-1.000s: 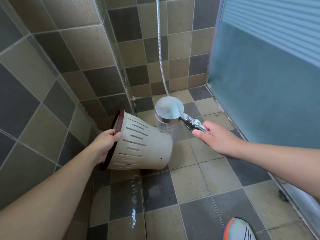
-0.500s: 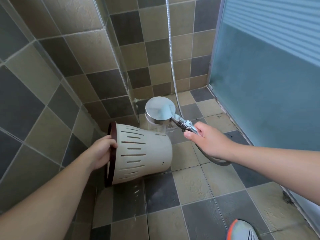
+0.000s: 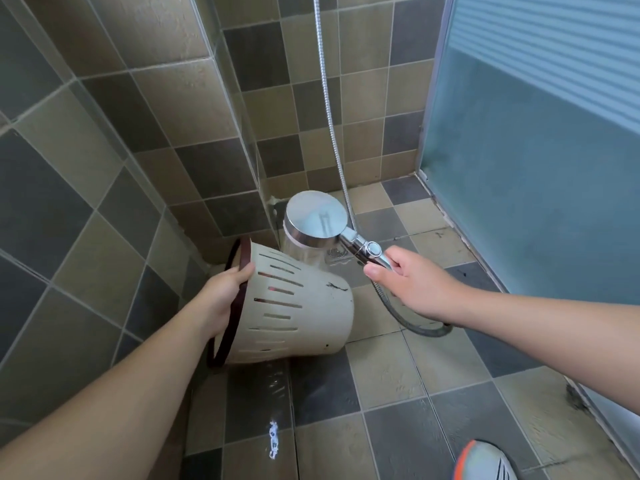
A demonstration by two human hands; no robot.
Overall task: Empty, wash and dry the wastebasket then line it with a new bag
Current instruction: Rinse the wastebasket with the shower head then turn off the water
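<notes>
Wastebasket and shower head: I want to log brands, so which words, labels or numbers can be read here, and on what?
None can be read.
Wastebasket: slots and a dark scuff only, no label in view.
Shower head: bare chrome; the round button on its handle shows no legible mark.
Shoe: stripes only, no legible brand.

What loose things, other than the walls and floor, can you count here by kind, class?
Cream slotted plastic wastebasket with dark brown rim: 1
Chrome round shower head: 1
Silver metal shower hose: 1
Bare hands: 2, left hand and right hand
White and orange shoe: 1
Total: 6
</notes>
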